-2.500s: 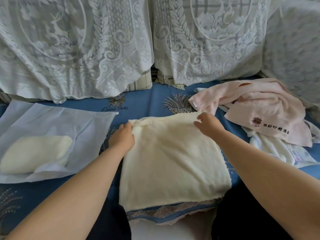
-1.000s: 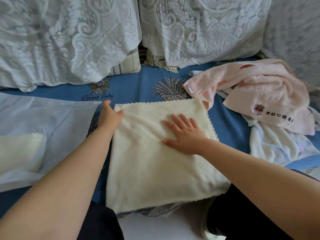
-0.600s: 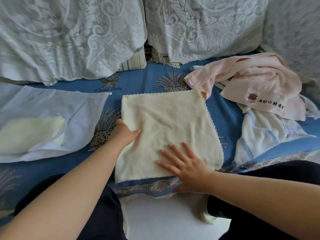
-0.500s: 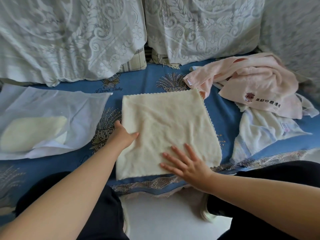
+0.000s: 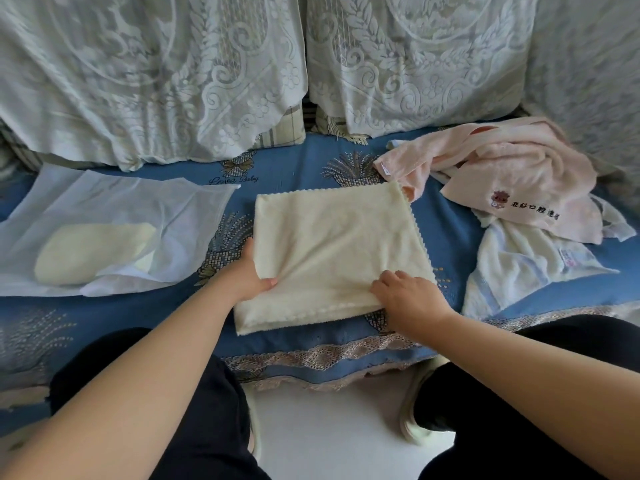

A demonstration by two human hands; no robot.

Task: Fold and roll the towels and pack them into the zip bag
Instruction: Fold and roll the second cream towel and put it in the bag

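A cream towel (image 5: 332, 244), folded to a square, lies on the blue sofa seat in front of me. My left hand (image 5: 251, 273) grips its left edge, thumb on top. My right hand (image 5: 405, 292) has its fingers curled round the near right corner, which is slightly lifted. To the left lies the translucent white zip bag (image 5: 114, 202) with one rolled cream towel (image 5: 90, 252) inside. A crumpled pink towel (image 5: 519, 181) with an embroidered logo and a white towel (image 5: 526, 268) lie at the right.
Lace-covered back cushions (image 5: 214, 74) stand behind the seat. The seat cover's lace trim (image 5: 325, 358) marks the front edge, with my dark-trousered knees either side and pale floor (image 5: 329, 427) below.
My right hand went from lying flat on the towel to curling round its near right corner. My left hand slid down the left edge and now grips it.
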